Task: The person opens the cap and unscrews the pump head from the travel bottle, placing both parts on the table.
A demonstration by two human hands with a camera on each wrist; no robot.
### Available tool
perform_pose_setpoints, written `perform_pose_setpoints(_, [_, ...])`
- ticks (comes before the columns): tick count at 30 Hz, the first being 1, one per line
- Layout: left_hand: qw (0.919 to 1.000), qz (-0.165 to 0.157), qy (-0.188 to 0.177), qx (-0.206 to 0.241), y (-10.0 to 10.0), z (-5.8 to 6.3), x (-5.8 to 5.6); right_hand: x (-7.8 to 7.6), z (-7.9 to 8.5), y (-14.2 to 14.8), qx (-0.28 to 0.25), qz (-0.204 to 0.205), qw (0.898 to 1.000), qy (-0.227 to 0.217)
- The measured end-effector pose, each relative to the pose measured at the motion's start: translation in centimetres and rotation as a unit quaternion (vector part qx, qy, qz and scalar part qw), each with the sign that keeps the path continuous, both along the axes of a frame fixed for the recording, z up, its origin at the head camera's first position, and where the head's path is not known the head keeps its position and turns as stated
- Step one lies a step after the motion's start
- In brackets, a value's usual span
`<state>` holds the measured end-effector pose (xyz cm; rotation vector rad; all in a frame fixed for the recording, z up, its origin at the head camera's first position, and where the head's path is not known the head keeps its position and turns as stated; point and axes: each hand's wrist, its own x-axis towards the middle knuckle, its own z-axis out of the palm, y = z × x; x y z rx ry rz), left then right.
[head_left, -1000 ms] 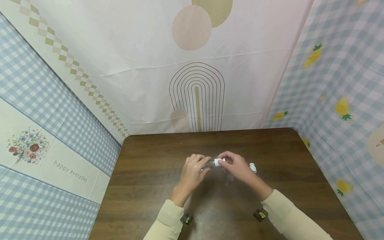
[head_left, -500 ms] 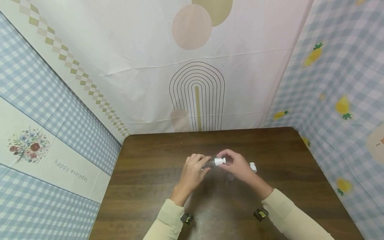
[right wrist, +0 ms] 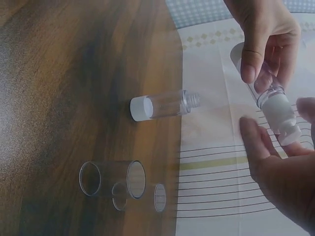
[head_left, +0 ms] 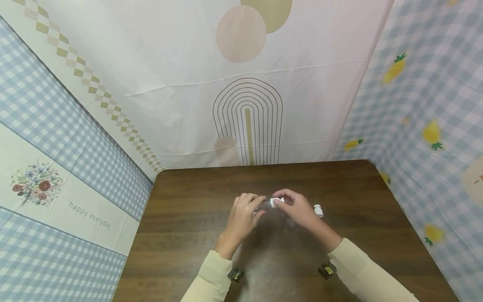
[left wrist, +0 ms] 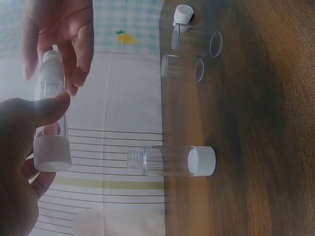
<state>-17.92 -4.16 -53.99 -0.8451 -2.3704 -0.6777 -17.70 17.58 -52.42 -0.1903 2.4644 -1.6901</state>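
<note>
My left hand [head_left: 243,212] grips a small clear pump bottle [left wrist: 52,153] by its body, thumb across the front. Its white base and white pump head [left wrist: 51,69] show in the left wrist view. Around that pump head my right hand [head_left: 299,209] has its fingers loosely spread, with gaps on both sides in the right wrist view [right wrist: 283,167]. In the head view the right thumb overlaps the white top. Below the hands, a second clear bottle [left wrist: 202,161] with a white base and bare threaded neck stands upright on the table.
Two clear open cylinders [left wrist: 215,45] stand on the brown wooden table [head_left: 188,235], near a small white pump top [head_left: 318,211] to the right. Patterned cloths [head_left: 181,117] hang behind the table and at both sides.
Both hands stay in place over the table. The right thumb moves off the white pump head, then back across it in the head view. The left hand keeps its grip on the bottle.
</note>
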Motion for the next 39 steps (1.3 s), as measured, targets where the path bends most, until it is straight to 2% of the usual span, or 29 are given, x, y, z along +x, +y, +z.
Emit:
perform_pose_setpoints(5, [0.9997,-0.002,0.023,0.007,0.08,-0.10,-0.04,0.18,-0.16,-0.08,-0.020,0.003,1.000,-0.003])
perform_pose_setpoints(8, [0.9996,0.000,0.028,0.005,0.09,-0.14,-0.05,0.24,-0.27,0.00,-0.026,0.009,1.000,0.010])
perform_pose_setpoints(17, [1.0000,0.002,0.002,0.002,0.15,0.01,0.07,0.23,-0.37,-0.02,-0.031,0.024,0.998,0.050])
perform_pose_setpoints(22, [0.9999,-0.004,0.010,0.006,0.19,-0.07,0.01,0.14,-0.35,0.07,-0.036,0.036,0.997,0.060])
perform_pose_setpoints(26, [0.9996,-0.003,0.027,0.004,0.21,-0.14,-0.03,0.15,-0.20,0.21,-0.033,0.036,0.998,0.037])
perform_pose_setpoints(34, [0.9995,0.002,0.031,-0.007,0.27,-0.32,0.00,0.04,-0.23,0.09,0.041,-0.027,0.998,-0.032])
perform_pose_setpoints(39, [0.9996,0.006,0.020,-0.017,0.28,-0.27,0.16,0.11,-0.33,0.14,0.021,-0.021,0.999,-0.039])
